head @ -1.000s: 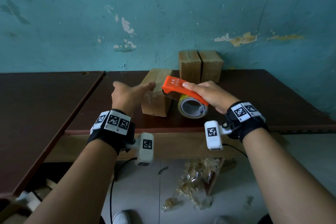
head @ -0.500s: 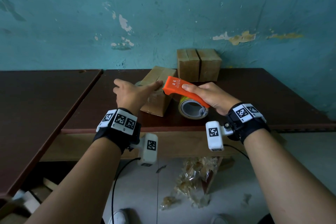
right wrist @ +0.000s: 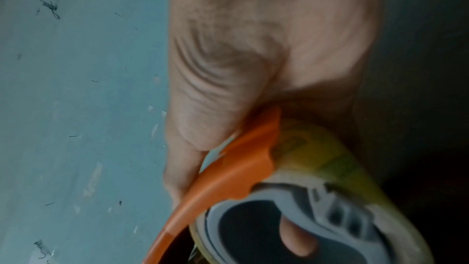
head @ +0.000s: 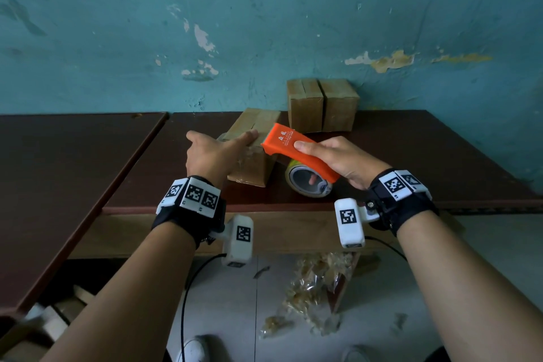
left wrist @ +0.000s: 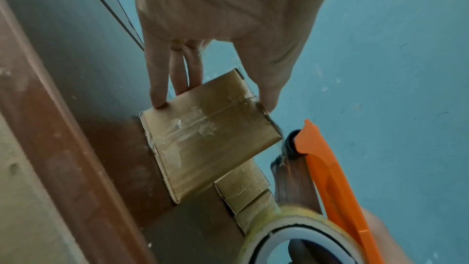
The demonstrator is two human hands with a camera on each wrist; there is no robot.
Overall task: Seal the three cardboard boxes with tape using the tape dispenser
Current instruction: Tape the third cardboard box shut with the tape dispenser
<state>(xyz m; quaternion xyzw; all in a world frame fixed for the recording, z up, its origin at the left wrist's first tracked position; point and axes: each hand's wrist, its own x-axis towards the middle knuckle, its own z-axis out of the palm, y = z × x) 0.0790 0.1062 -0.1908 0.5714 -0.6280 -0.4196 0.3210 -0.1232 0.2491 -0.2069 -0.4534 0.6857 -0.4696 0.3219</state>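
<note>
A small cardboard box [head: 249,161] stands near the front of the dark brown table [head: 411,156], turned at an angle. Clear tape runs over the box's top seam [left wrist: 203,125]. My left hand [head: 221,138] holds this box across its top, fingers [left wrist: 157,95] on one edge and thumb on the other. My right hand [head: 323,156] grips the orange tape dispenser [head: 293,147], whose front end is at the box's right top edge. Its yellowish tape roll [head: 308,185] hangs just right of the box. Two more boxes [head: 305,106] [head: 340,103] stand side by side against the wall.
A second dark table [head: 58,170] adjoins on the left with a narrow gap. The teal wall [head: 264,23] rises right behind the boxes. Crumpled clear tape [head: 317,282] and a cable lie on the floor below the table's front edge [head: 293,206].
The near box has turned under my left hand, its far end swinging right. The left hand shifted slightly right with it. The dispenser stays at the box's top edge.
</note>
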